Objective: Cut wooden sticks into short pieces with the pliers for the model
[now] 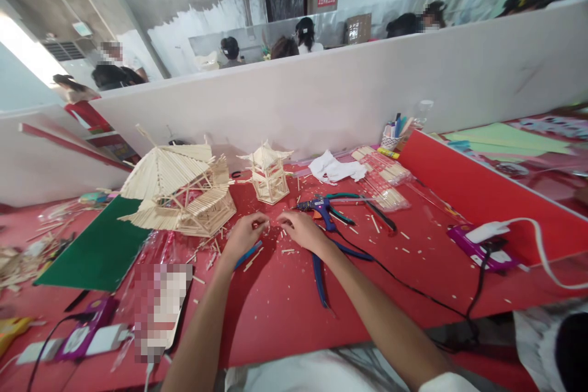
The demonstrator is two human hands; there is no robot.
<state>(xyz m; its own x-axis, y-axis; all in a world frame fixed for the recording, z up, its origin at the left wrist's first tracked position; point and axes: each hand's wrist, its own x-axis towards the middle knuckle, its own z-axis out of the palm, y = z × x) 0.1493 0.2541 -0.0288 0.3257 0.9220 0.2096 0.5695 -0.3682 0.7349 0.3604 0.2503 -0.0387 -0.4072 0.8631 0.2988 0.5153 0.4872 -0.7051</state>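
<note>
My left hand (245, 234) and my right hand (301, 229) face each other low over the red table (275, 312), fingers curled and thumbs pressed in. Whatever they pinch is too small to make out. Just behind them stands a small pavilion of thin wooden sticks (269, 174). A larger stick pavilion (179, 190) with a layered roof is to the left. Beside my right hand lies a blue glue gun (324, 211), with green-handled pliers (351, 197) behind it and blue-handled pliers (319, 282) nearer me. A blue tool (248, 254) is by my left hand.
Stick scraps (289, 251) litter the table. A green board (98, 245), a phone (168, 312) and a purple power strip (89, 327) are left. Bagged sticks (383, 177), white tissue (335, 167), a red board (487, 196) and another power strip (484, 248) are right. The glue gun's cord (404, 285) crosses the table.
</note>
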